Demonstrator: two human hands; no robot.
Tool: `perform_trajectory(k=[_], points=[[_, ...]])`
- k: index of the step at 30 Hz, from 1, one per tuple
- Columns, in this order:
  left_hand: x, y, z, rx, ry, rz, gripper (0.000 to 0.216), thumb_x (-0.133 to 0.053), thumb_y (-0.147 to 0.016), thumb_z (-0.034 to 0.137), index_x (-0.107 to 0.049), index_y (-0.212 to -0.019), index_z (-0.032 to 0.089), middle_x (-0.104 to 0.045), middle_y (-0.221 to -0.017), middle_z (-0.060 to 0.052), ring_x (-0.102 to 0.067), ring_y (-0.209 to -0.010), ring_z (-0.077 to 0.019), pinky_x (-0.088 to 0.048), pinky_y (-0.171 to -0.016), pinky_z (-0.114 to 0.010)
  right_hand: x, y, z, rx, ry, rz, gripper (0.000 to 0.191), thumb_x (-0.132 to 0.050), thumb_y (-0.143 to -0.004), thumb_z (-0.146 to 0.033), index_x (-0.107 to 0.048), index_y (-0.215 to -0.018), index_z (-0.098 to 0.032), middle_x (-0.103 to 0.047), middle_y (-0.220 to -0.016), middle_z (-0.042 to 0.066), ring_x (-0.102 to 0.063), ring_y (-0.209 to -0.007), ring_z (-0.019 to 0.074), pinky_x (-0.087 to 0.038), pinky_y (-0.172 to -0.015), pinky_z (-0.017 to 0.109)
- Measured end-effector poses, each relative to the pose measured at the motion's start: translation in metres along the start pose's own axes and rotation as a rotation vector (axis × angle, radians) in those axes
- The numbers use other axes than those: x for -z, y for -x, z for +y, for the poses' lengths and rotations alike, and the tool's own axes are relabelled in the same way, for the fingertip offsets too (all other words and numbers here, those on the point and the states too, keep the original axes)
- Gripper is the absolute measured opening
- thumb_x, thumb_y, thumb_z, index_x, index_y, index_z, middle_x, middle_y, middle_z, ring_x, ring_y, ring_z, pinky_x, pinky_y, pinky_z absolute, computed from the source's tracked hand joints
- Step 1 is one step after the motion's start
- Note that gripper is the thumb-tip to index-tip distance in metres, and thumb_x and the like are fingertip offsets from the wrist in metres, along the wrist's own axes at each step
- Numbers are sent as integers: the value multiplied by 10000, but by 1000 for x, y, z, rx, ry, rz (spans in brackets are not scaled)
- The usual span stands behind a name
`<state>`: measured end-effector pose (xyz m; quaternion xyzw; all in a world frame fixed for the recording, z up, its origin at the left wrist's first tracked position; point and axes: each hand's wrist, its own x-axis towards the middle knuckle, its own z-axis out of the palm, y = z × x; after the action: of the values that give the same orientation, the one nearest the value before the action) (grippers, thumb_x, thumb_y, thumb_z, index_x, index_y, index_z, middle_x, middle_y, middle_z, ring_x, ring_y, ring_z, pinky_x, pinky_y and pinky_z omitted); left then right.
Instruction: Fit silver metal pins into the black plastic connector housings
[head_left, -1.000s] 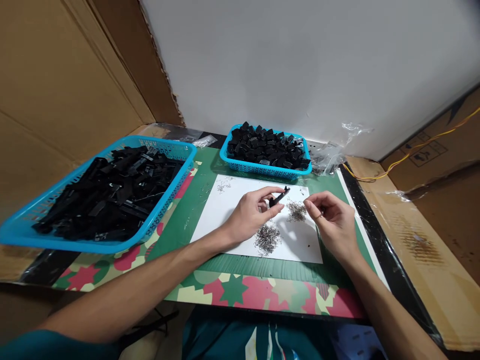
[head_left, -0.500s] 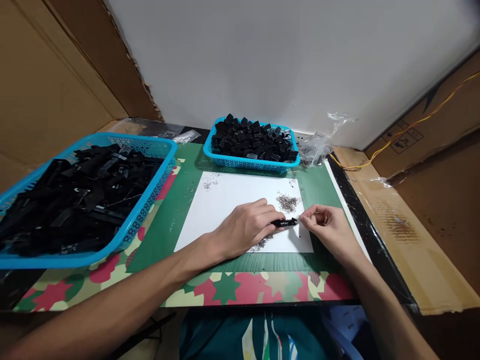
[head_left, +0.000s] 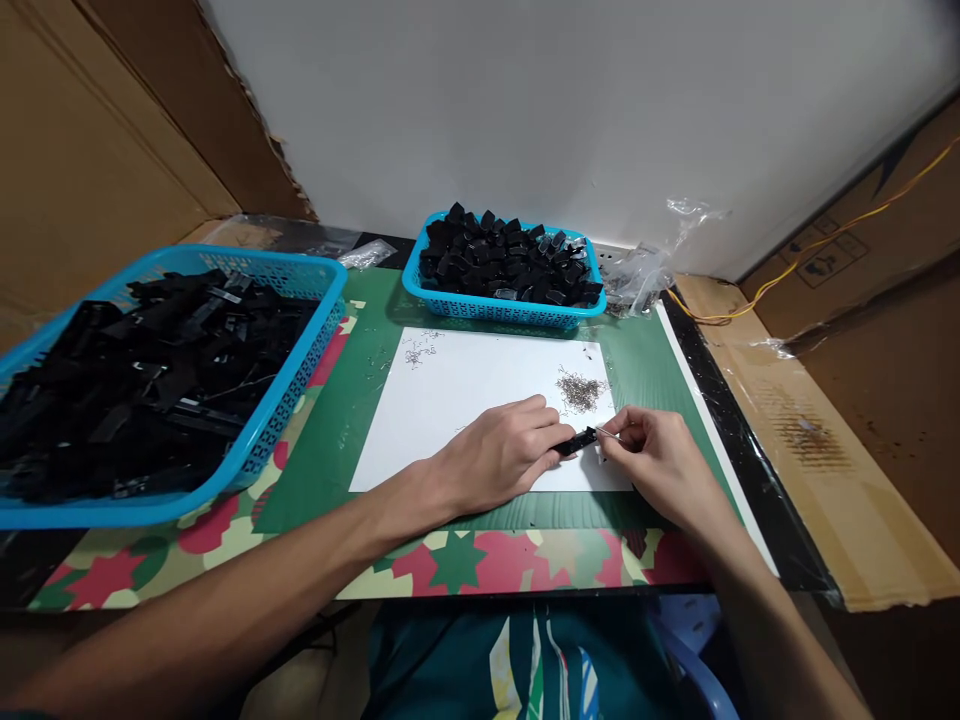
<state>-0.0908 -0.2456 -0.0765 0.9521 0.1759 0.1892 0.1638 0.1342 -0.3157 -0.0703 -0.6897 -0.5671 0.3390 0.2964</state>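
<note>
Small black plastic part (head_left: 577, 441) just right of frame centre, low over white paper sheet (head_left: 457, 385). Long axis near left-right, right end tipped slightly up and pointing at right hand (head_left: 660, 465). Left end pinched in left hand (head_left: 499, 462), fingers closed on it. Right hand narrow, thumb and forefinger nipping thin wire piece (head_left: 609, 434) against the part's tip. Half a second back: part lay level, hands in much the same spot. Heap of wire pieces (head_left: 581, 390) just above.
</note>
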Motion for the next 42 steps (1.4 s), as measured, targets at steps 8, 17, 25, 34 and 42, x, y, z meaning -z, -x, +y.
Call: perform_trajectory(k=[8,17,25,34,42], points=[[-3,1,1,-16,-22,4,156,-579,-994,143,-687,-1107,133,-651,-866,-55,-572,-855,-226,-453,-718,-348,2,2,-6,12,95,8,122,-629,-816,-286,-687,-781,-184,-594,-594,-8,-477,-537,126,-277,-490,261],[-6,1,1,-7,8,11,148,-567,-988,131,-698,-1056,133,-649,-849,-56,-570,-860,-225,-458,-730,-353,-1,4,-1,66,175,77,112,-641,-837,-279,-695,-796,-189,-600,-570,-21,-497,-517,121,-305,-501,268],[-8,1,3,6,45,26,155,-561,-995,147,-710,-1035,128,-675,-860,-66,-577,-850,-221,-474,-744,-349,-6,8,-1,101,158,120,161,-651,-845,-319,-708,-784,-181,-700,-641,36,-602,-544,156,-388,-522,279],[-9,2,3,9,32,36,166,-583,-973,132,-721,-1065,118,-657,-847,-62,-581,-854,-225,-476,-738,-354,-7,13,-1,102,176,134,258,-644,-905,-374,-771,-816,-167,-729,-655,54,-612,-552,167,-396,-525,288],[-11,2,3,-14,1,65,173,-597,-989,164,-718,-1101,110,-689,-885,-70,-601,-862,-226,-481,-754,-351,11,17,-2,127,248,95,314,-598,-962,-386,-828,-954,-172,-749,-745,55,-648,-627,190,-450,-572,303]])
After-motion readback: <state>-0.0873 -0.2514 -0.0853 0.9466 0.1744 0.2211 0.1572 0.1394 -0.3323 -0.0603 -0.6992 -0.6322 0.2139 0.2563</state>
